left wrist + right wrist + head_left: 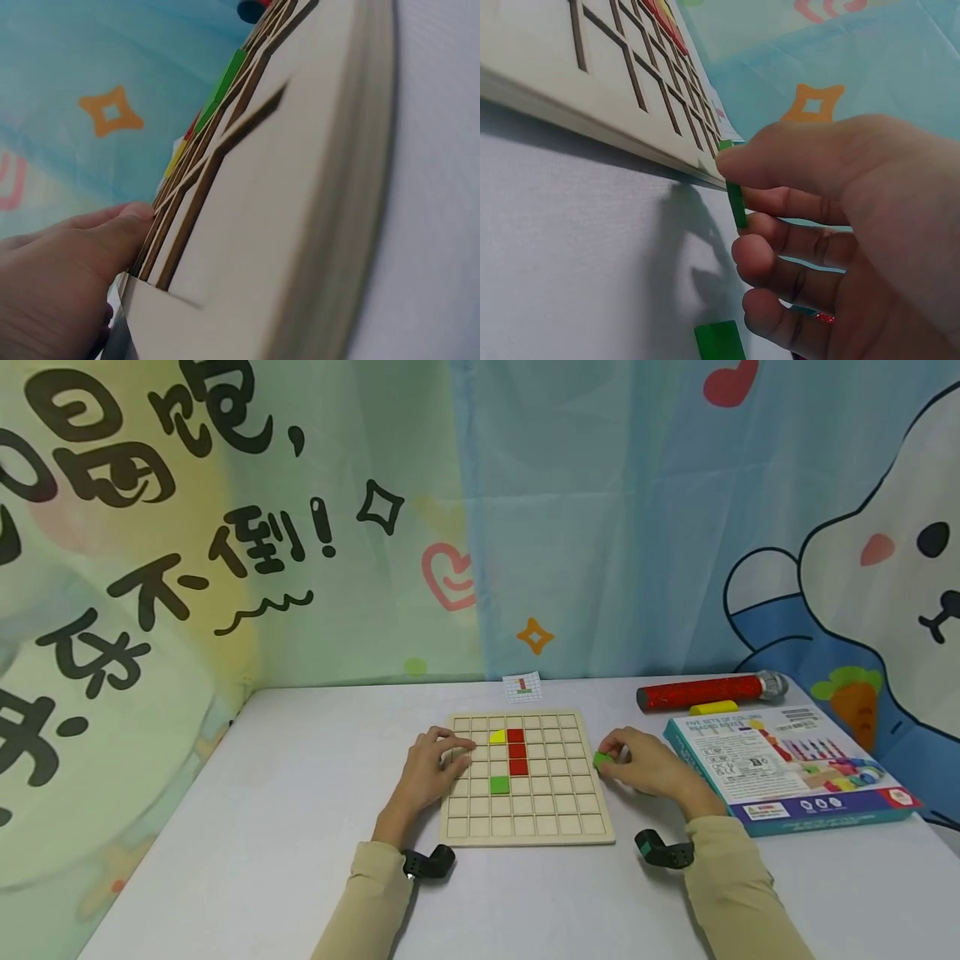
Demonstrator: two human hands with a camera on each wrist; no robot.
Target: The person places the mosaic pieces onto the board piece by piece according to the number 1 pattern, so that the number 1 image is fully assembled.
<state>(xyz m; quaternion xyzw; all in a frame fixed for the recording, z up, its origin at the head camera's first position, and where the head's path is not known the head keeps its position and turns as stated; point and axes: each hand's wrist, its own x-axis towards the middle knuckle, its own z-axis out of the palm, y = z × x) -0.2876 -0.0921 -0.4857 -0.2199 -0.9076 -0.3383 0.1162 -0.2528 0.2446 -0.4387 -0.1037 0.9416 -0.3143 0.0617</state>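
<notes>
Right hand (648, 768) pinches a green tile (602, 760) just beside the board (525, 827); left hand (435, 768) rests flat on it. A loose pinch could drop the tile off-grid.

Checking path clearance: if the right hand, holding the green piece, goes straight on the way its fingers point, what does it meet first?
Probably the right edge of the wooden grid board: the right hand pinches a green piece just beside it, fingers pointing left. The gap looks small; depth is unclear.
</notes>
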